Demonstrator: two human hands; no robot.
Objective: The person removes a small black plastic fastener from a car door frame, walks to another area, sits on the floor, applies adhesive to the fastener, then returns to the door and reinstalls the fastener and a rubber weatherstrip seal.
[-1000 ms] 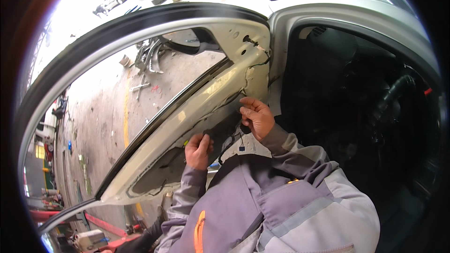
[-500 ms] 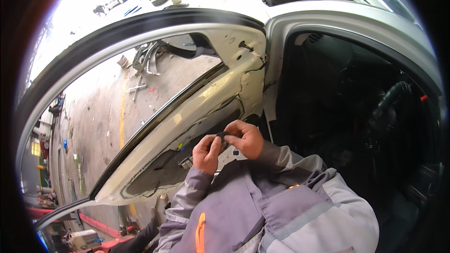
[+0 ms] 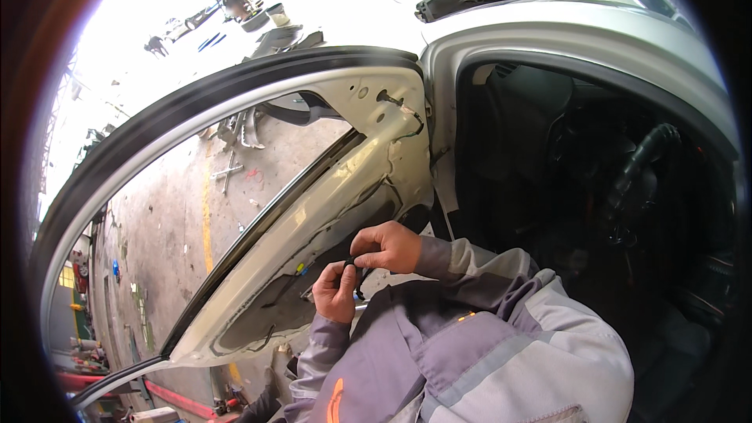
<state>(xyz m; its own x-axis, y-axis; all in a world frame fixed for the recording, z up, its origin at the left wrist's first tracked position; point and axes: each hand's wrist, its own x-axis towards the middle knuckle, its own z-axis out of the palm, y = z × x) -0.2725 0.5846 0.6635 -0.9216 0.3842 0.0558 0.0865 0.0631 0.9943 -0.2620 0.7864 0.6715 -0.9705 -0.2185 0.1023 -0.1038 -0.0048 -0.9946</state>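
In front of my chest, both hands pinch one small black part (image 3: 350, 262), mostly hidden by the fingers; its kind cannot be made out. My left hand (image 3: 334, 294) grips it from below between thumb and fingertips. From the right and above, my right hand (image 3: 389, 248) closes on it with thumb and forefinger. A thin black strip or cable seems to hang just under the fingers. Right behind the hands stands an open car door (image 3: 325, 176) with its trim off, showing bare cream metal, black wiring and a small yellow connector (image 3: 301, 269).
To the right is the dark car interior with a steering wheel (image 3: 658, 149). A wing mirror (image 3: 294, 112) sits outside the door frame. Through the window opening a cross-shaped wheel wrench (image 3: 226, 171) lies on the concrete floor. Red metal beams (image 3: 180, 398) stand at the lower left.
Both hands have moved slightly left and down with the black part. My right fingers now sit more on top of it. The whole view has shifted a little.
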